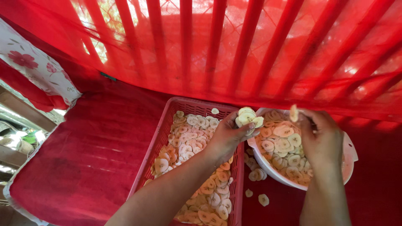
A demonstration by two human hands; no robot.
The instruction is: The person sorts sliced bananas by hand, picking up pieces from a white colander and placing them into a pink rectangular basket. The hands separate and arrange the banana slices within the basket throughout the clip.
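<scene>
left hand (228, 136) holds slices (248, 117) | right hand (320, 134) pinches one slice (294, 113) | tray (167, 125), bowl (349, 152): slices

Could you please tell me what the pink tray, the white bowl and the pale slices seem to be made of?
The pink tray looks like moulded plastic, with slotted walls. The white bowl also seems plastic, smooth and perforated at its rim. The pale slices in the left hand look like thin-cut fruit, possibly banana, matte and dry.

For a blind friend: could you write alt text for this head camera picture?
Two bare hands lift pale fruit slices: the left hand holds a stack, the right hand one slice, above a white bowl beside a red basket.
</scene>
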